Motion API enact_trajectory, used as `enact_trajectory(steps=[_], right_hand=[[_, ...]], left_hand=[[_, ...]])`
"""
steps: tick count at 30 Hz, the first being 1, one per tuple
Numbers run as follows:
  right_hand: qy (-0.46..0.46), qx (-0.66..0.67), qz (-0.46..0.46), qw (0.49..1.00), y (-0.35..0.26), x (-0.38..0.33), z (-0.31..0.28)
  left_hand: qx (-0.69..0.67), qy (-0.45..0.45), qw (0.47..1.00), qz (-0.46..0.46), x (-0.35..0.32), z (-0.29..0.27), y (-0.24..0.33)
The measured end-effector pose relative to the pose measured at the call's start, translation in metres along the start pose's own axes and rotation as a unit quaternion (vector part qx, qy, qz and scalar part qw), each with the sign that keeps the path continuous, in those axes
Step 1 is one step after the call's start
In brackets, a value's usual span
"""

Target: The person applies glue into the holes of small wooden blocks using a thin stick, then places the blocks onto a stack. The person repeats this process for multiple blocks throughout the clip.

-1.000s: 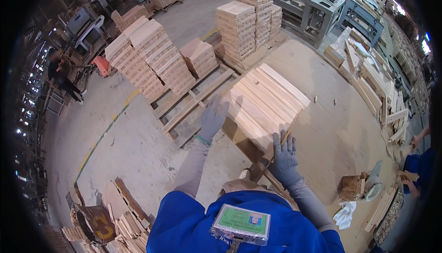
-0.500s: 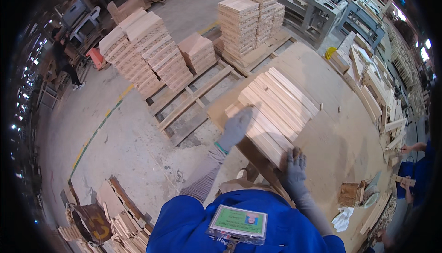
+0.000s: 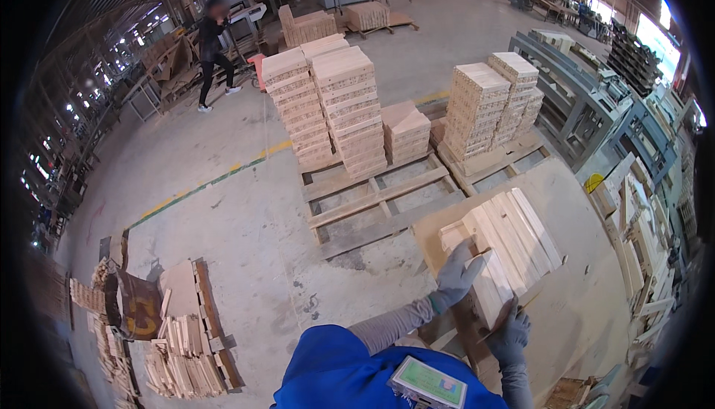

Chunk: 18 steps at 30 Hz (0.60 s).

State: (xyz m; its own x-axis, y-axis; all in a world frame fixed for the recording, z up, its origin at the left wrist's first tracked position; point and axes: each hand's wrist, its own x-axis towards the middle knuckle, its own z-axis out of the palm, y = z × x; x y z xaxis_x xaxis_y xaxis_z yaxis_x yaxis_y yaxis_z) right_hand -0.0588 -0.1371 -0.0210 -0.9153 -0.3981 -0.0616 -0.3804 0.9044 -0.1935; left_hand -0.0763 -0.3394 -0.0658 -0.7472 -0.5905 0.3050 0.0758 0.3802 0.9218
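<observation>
Both my hands wear grey gloves. A row of pale wooden strips (image 3: 514, 234) lies side by side on the board-topped table (image 3: 573, 312). At the row's near edge, a small bundle of wooden strips (image 3: 493, 284) sits slightly apart and tilted from the others. My left hand (image 3: 456, 278) is closed around the bundle's left end, its thumb and fingers at the strip ends. My right hand (image 3: 511, 337) grips the opposite end, nearest my body; its palm side is hidden.
Stacks of wooden blocks (image 3: 346, 111) stand on a pallet (image 3: 380, 204) beyond the table, with another stack (image 3: 477, 111) further right. Loose offcuts (image 3: 182, 357) lie on the floor at left. Scrap wood (image 3: 633, 238) is heaped at right. A person (image 3: 214, 51) stands far left.
My view has swung up and to the left. The nearest strips have come away from the row toward me, with both hands closed on their ends.
</observation>
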Motion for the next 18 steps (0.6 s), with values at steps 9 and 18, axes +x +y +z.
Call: enact_trajectory(steps=[9, 18], right_hand=[[-0.075, 0.033, 0.041, 0.996, 0.001, -0.024, -0.018], [-0.009, 0.348, 0.027, 0.937, 0.015, -0.076, -0.068]], left_hand=[[-0.567, -0.276, 0.566, -0.532, -0.09, -0.03, 0.03], [-0.601, -0.358, 0.64, -0.319, -0.058, -0.004, 0.093]])
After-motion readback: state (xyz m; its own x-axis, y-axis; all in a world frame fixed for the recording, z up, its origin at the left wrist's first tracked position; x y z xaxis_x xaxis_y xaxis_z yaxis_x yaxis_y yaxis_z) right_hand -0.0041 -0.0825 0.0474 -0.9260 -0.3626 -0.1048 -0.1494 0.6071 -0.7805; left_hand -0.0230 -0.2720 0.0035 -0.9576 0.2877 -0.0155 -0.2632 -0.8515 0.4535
